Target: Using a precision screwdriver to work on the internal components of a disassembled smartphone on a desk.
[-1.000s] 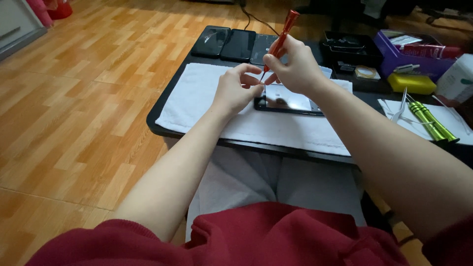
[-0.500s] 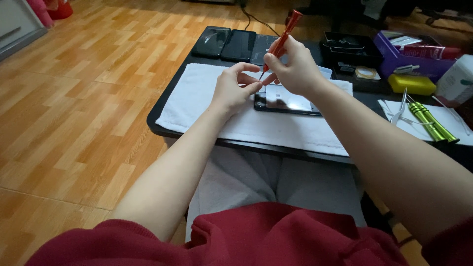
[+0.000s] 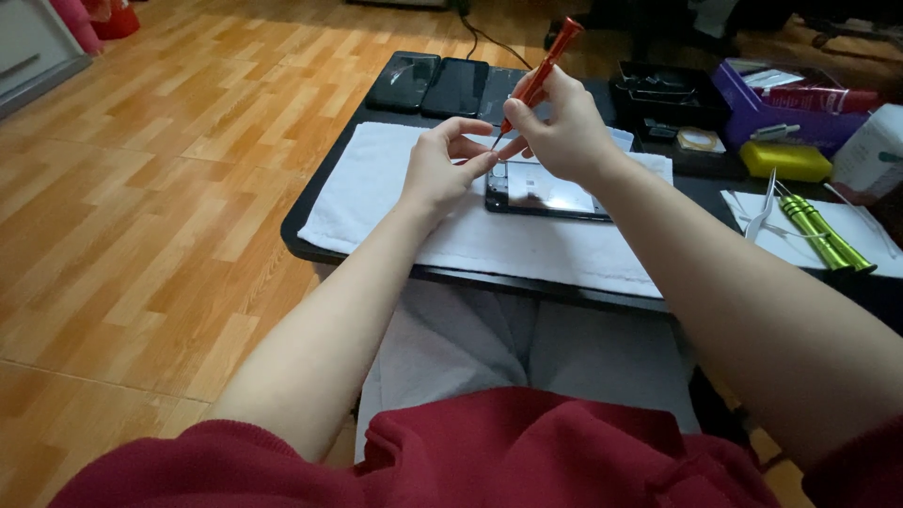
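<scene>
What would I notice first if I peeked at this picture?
Probably the red screwdriver, held tilted in the right hand above an opened phone on a white cloth. The left hand pinches near its tip. Green screwdrivers lie at the table's right.

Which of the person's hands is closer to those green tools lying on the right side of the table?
The right hand. It holds the red screwdriver above the opened phone, left of the green tools and well apart from them. The left hand is farther left still, over the white towel.
</scene>
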